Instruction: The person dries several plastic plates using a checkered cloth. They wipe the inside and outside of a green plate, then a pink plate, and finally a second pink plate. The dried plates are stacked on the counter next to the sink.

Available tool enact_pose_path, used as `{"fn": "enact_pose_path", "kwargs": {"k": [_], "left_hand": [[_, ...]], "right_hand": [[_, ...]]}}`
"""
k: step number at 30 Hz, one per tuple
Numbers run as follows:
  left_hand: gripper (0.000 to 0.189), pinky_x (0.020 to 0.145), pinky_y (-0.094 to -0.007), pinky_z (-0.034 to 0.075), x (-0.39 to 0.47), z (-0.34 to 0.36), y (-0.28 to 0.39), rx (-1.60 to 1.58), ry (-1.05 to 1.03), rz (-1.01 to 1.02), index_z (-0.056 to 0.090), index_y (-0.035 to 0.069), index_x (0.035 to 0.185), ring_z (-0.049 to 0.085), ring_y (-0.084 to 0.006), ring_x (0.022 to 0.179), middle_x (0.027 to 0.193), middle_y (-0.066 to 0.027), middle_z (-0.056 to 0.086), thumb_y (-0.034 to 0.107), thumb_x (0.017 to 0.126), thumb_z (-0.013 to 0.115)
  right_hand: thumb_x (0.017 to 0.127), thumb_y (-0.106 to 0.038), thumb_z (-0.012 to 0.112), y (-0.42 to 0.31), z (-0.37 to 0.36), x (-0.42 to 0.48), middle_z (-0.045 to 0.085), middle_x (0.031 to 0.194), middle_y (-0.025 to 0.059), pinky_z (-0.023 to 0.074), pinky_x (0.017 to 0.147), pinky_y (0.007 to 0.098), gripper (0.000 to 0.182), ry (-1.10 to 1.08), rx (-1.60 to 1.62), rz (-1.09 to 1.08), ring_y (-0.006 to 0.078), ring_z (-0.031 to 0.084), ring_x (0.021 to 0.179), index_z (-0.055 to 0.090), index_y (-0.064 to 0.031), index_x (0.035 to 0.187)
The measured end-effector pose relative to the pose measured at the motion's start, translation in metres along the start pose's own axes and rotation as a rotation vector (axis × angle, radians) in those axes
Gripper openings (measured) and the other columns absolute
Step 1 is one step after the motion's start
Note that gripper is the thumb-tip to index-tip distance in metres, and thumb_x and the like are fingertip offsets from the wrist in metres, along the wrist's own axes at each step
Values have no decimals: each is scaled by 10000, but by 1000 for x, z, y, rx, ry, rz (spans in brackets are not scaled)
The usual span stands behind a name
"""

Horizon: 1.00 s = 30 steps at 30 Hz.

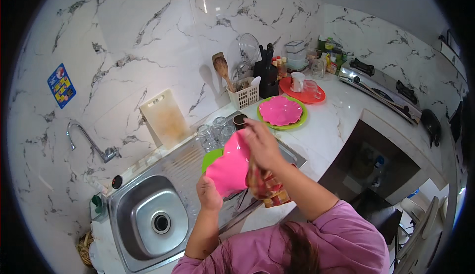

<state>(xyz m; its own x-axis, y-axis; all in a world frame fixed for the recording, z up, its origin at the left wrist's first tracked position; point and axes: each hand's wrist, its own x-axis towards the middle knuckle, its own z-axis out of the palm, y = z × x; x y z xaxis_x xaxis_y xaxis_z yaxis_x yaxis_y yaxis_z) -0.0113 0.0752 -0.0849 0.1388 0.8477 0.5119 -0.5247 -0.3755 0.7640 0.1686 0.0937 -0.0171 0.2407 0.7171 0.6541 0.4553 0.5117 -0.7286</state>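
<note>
A pink wavy-edged plastic plate (230, 166) is held tilted above the sink's drainboard. My left hand (210, 194) grips its lower left edge. My right hand (261, 144) is at the plate's upper right rim and holds a red and yellow patterned cloth (265, 188), which hangs down beside the plate. Behind the plate, part of a green plastic item (212, 159) shows on the drainboard. Several clear glasses (206, 137) and a dark-topped cup (240, 120) stand just beyond the hands.
The steel sink basin (126, 214) is at the left below the faucet (91, 142). A cutting board (167, 120) leans on the wall. Farther right are a utensil basket (243, 98), a knife block (265, 75), a pink plate (281, 110) on a green one, a red plate (313, 97) with cups, and a gas stove (382, 92).
</note>
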Motion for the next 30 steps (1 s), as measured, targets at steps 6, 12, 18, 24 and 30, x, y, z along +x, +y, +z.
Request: {"fn": "enact_pose_path", "kwargs": {"k": [6, 12, 18, 24, 30], "left_hand": [[500, 816, -280, 426, 6, 2, 14, -109, -346, -163, 465, -18, 1172, 547, -162, 960, 1095, -77, 560, 379, 872, 516], [332, 801, -263, 419, 1, 5, 12, 175, -312, -209, 518, -3, 1109, 530, -136, 931, 1026, -42, 573, 199, 850, 574], [214, 714, -237, 432, -11, -17, -6, 129, -205, -80, 593, 10, 982, 547, -88, 801, 908, -13, 610, 173, 845, 602], [212, 723, -274, 459, -6, 12, -3, 55, -31, -110, 600, 10, 971, 575, -125, 807, 918, -48, 615, 168, 830, 603], [256, 764, -297, 464, -8, -1, -6, 24, 6, -152, 595, -5, 1000, 588, -150, 857, 960, -69, 620, 169, 815, 618]], "right_hand": [[848, -262, 543, 10, -40, 25, 541, 569, 126, 427, 602, 381, 288, -292, 29, 199, 267, 566, 578, 600, -45, 667], [751, -215, 627, -47, -17, 5, 566, 688, 105, 419, 607, 375, 205, -341, -429, -534, 296, 553, 646, 543, -58, 650], [767, -188, 617, -63, 16, -25, 544, 1020, 176, 415, 819, 408, 313, -74, -460, -613, 345, 513, 981, 501, -29, 1011], [807, -195, 580, -37, 4, 2, 537, 1079, 216, 399, 874, 451, 346, -34, -170, 55, 372, 489, 1064, 468, 46, 1027], [791, -182, 593, -52, 11, -11, 357, 1306, 244, 196, 1021, 532, 290, -187, -510, -365, 422, 336, 1225, 464, -1, 977]]}}
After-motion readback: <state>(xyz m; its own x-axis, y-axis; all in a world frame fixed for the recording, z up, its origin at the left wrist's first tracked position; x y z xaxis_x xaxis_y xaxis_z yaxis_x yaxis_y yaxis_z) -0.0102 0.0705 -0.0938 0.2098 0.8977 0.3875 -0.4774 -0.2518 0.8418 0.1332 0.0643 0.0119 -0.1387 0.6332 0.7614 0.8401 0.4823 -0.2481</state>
